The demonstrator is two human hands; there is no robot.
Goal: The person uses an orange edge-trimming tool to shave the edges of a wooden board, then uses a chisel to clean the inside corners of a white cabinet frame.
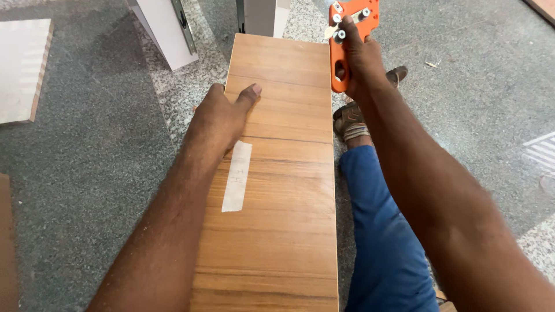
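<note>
A long wood-grain board (pixel 277 196) runs from the bottom of the head view toward the top, with a strip of pale tape (pixel 237 176) stuck on its left half. My left hand (pixel 222 115) grips the board's left edge, thumb lying on the top face. My right hand (pixel 361 58) holds an orange plastic jig (pixel 347 34) with metal bolts against the board's far right edge. The fingers wrap around the jig's lower part.
My leg in blue trousers (pixel 381 237) and a sandalled foot (pixel 352 118) lie right of the board on the grey speckled floor (pixel 92 156). White panels (pixel 165 29) stand beyond the board's far end. A pale board (pixel 20 69) lies at far left.
</note>
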